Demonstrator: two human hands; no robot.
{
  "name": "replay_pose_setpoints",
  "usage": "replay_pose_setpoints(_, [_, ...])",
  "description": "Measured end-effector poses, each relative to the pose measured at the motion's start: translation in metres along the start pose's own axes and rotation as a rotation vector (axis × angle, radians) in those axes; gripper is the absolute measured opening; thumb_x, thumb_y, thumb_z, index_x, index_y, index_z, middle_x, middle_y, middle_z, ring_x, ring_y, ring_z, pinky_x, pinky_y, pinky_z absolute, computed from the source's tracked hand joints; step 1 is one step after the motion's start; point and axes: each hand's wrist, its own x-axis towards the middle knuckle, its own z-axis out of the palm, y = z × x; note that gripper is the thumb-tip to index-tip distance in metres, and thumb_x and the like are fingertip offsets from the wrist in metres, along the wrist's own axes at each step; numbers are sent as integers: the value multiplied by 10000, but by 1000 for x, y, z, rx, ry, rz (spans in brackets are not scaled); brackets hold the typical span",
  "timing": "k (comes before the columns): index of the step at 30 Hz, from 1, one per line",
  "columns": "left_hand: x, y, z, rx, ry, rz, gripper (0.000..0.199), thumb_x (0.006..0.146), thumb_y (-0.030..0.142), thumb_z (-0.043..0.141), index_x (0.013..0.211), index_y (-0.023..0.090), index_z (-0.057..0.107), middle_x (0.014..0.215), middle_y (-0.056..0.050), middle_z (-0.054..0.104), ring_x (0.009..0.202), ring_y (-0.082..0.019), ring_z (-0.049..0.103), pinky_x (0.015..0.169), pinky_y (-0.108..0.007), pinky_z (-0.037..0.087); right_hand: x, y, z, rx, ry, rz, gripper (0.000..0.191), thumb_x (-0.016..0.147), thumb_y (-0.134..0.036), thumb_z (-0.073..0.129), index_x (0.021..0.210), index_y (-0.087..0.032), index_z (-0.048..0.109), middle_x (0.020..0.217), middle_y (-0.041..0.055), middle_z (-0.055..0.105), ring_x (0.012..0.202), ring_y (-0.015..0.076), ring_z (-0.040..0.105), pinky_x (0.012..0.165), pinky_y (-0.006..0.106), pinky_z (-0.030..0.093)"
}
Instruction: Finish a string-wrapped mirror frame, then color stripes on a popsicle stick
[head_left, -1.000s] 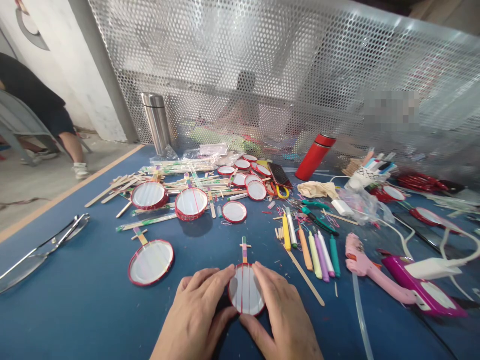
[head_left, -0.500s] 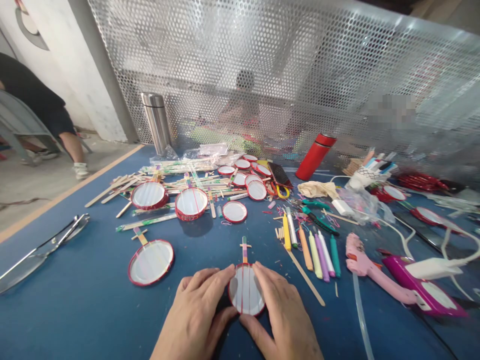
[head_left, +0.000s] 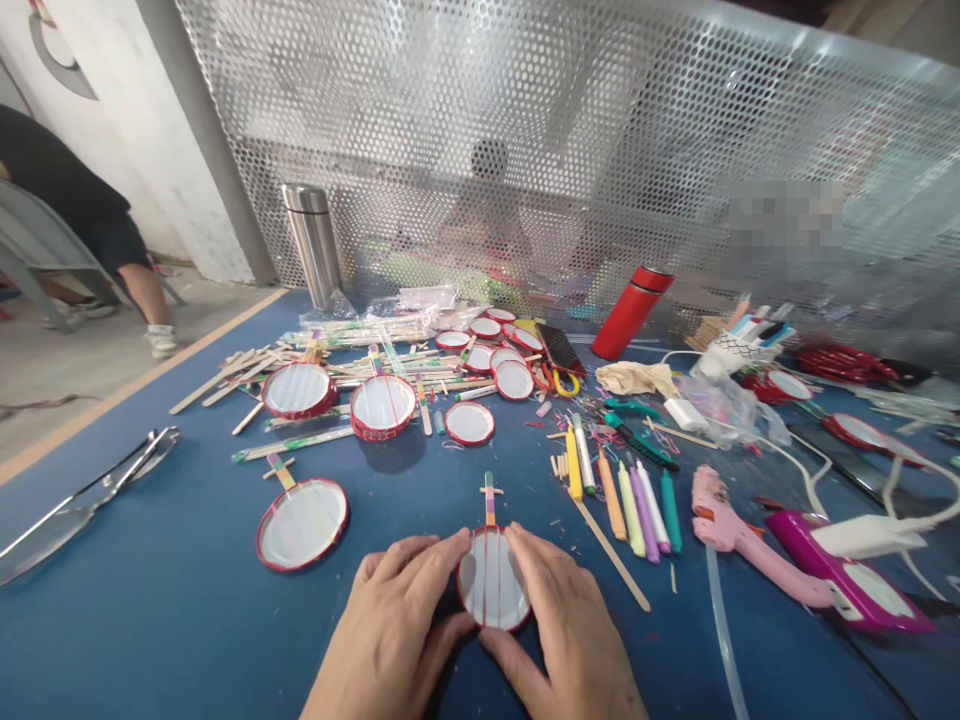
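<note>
Between my hands, on the blue table, lies a small toy banjo (head_left: 493, 590). Its body is a round white lid with a red rim, thin lines run along its face, and a coloured craft-stick neck with a short crosspiece points away from me. My left hand (head_left: 401, 610) grips the rim from the left, thumb at the bottom. From the right, my right hand (head_left: 566, 620) holds the opposite edge the same way. A similar toy banjo (head_left: 302, 525) lies to the left. Further back are stacked ones (head_left: 382, 405) and a loose lid (head_left: 470, 424).
Right of my hands lie coloured markers (head_left: 636, 510), a craft stick (head_left: 611, 555) and a pink glue gun (head_left: 757, 550). Eyeglasses (head_left: 90, 505) rest at left. Craft sticks (head_left: 232, 380), a steel flask (head_left: 313, 245) and a red bottle (head_left: 632, 313) stand before a perforated metal screen (head_left: 420, 120).
</note>
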Motion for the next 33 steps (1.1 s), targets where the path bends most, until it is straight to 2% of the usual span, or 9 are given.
replay_pose_setpoints(6, [-2,0,0,-15,-27,-22,461,867,303,609,1305,215,496,1170,-56,702,1014,-202,640,795,-298,528,-4,2,2,4,-87,9,597,844,-304,586,1376,-119,389,1272,140,613,1135,257,605,857,352,536])
replay_pose_setpoints(11, [-2,-1,1,-4,-37,-13,510,848,296,639,1320,207,465,1189,-50,695,1020,-209,636,794,-305,525,-2,0,1,10,-33,21,513,871,-316,542,1333,-124,429,1217,138,646,1085,251,634,822,349,544])
replay_pose_setpoints(16, [-1,0,0,0,-38,-12,495,846,294,643,1305,208,477,1177,-48,701,1000,-214,643,783,-307,525,-2,0,0,-10,-65,9,542,865,-312,556,1349,-113,412,1243,140,631,1109,250,621,835,346,543])
replay_pose_setpoints(21, [0,0,1,-3,-21,-12,468,859,304,624,1298,206,491,1156,-50,710,995,-210,647,779,-302,526,0,-1,0,-13,-38,9,515,869,-307,544,1324,-97,427,1212,149,646,1080,254,636,815,357,552])
replay_pose_setpoints(33, [0,1,0,-6,2,-20,438,867,312,607,1284,212,520,1134,-49,717,991,-196,649,775,-289,533,-8,4,4,15,-92,17,621,843,-309,591,1398,-139,369,1283,140,606,1144,265,602,867,361,536])
